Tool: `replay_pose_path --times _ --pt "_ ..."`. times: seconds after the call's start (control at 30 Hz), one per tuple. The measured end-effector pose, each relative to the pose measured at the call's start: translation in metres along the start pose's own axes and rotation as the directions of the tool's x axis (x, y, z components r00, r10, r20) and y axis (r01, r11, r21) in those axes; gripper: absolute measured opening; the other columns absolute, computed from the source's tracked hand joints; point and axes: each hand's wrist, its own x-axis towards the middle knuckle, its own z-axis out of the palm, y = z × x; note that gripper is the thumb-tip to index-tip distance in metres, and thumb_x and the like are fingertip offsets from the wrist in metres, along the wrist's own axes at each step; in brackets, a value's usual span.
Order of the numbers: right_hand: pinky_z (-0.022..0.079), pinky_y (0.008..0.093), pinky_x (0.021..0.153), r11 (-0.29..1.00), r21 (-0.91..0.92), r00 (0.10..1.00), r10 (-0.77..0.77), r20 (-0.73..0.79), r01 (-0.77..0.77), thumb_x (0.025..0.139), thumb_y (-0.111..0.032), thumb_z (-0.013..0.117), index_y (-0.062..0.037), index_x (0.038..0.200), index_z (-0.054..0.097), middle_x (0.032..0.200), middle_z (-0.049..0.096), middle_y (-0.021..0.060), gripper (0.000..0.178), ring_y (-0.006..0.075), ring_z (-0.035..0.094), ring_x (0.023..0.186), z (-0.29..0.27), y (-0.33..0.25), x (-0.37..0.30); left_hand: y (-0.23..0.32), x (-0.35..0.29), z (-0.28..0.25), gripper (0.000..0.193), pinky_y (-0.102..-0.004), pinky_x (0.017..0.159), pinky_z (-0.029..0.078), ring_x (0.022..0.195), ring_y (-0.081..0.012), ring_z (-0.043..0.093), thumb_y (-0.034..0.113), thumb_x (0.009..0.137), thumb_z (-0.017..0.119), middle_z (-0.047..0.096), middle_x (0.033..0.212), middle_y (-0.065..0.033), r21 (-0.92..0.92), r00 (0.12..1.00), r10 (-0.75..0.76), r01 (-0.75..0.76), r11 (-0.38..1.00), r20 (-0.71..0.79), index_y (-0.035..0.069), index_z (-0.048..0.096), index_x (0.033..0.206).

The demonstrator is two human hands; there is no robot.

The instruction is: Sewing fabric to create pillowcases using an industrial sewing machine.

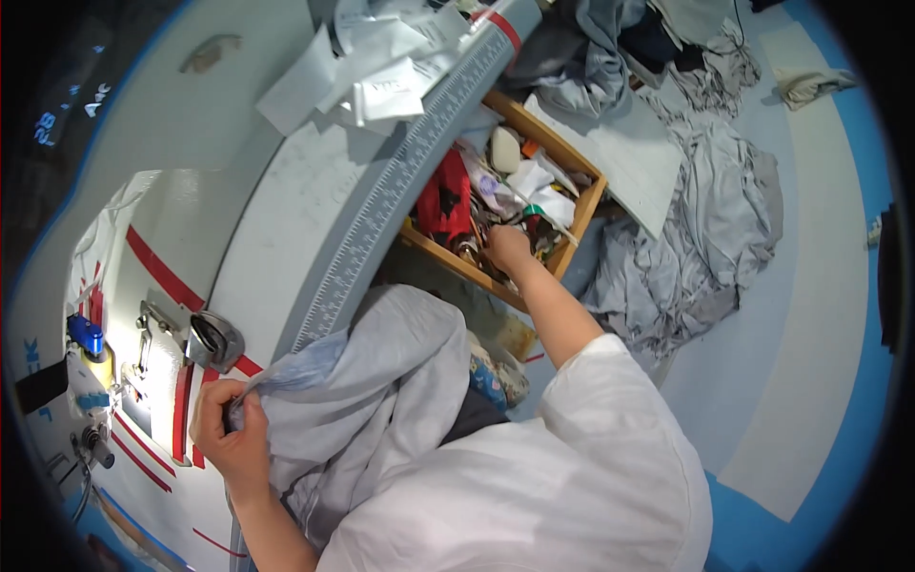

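I look down on a white worktop [286,205] that bends through the fisheye, with red tape [164,269] stuck across its left part, near a brightly lit sewing machine fitting in blue [86,334]. White paper slips [386,91] lie piled at the far end. To the right, a large heap of crumpled grey fabric [710,210] spreads out, and past it a pale strip [810,286] curves over the blue floor [843,410].

The worktop ends in a grey border with ruler markings [376,224], running diagonally from the far end down toward my lap. Just beside it, on the right, sits an open wooden drawer [477,275], packed with small things, among them a red bundle [443,200] and a white oval piece [505,150]. A white sheet [620,153] lies close by its right rim, so my widest room for moving is above the drawer.

My left hand [233,439] pinches the edge of a grey cloth [381,353] between thumb and curled fingers; the cloth drapes from there over the worktop's near edge and my lap. My right hand [507,250] reaches into the drawer, fingers down among the clutter; they are too buried for me to tell whether they grasp anything.
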Motion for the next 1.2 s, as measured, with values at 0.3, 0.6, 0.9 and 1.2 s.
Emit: replay_pose_path --times 0.3,0.6,0.9,1.2 --pt "0.051 0.0454 0.07 0.99 0.122 0.996 0.061 0.058 -0.068 0.077 -0.026 0.063 -0.0074 0.09 0.066 0.084 0.066 0.0163 0.022 0.0349 0.064 0.082 -0.036 0.0 -0.02 0.006 0.002 -0.001 0.011 -0.0237 0.061 0.04 0.065 -0.0133 0.049 -0.006 0.071 0.057 0.054 0.073 -0.0064 -0.015 1.0 -0.022 0.022 1.0 -0.014 0.0 0.055 0.079" --pt "0.047 0.0271 0.054 0.262 0.879 0.916 -0.169 -0.364 0.398 0.09 -0.017 0.054 -0.0011 0.087 0.053 0.078 0.059 0.0099 0.016 0.016 0.057 0.06 -0.185 -0.047 -0.066 0.01 0.005 -0.001 0.016 -0.026 0.06 0.045 0.064 -0.0181 0.056 -0.008 0.065 0.061 0.058 0.072 -0.008 -0.024 1.0 -0.022 0.022 0.999 -0.014 0.001 0.056 0.077" --pt "0.046 0.0274 0.06 0.125 0.414 0.406 -0.575 -0.71 0.902 0.088 -0.013 0.057 0.0015 0.082 0.06 0.08 0.061 0.0107 0.015 0.0164 0.057 0.064 -0.259 -0.156 -0.026 0.011 0.004 -0.001 0.014 -0.0252 0.062 0.042 0.066 -0.0167 0.052 -0.009 0.068 0.057 0.055 0.074 -0.0087 -0.015 1.0 -0.02 0.019 1.0 -0.007 -0.001 0.053 0.078" --pt "0.038 0.0203 0.051 0.197 0.671 0.674 -0.451 -0.585 0.715 0.095 -0.024 0.053 0.0 0.086 0.057 0.068 0.056 0.0016 0.026 0.0058 0.049 0.057 -0.267 -0.165 -0.008 0.008 0.005 -0.001 0.018 -0.0257 0.059 0.045 0.064 -0.0176 0.056 -0.009 0.064 0.062 0.058 0.074 -0.0082 0.002 1.0 0.003 -0.003 1.0 -0.017 0.002 0.057 0.077"
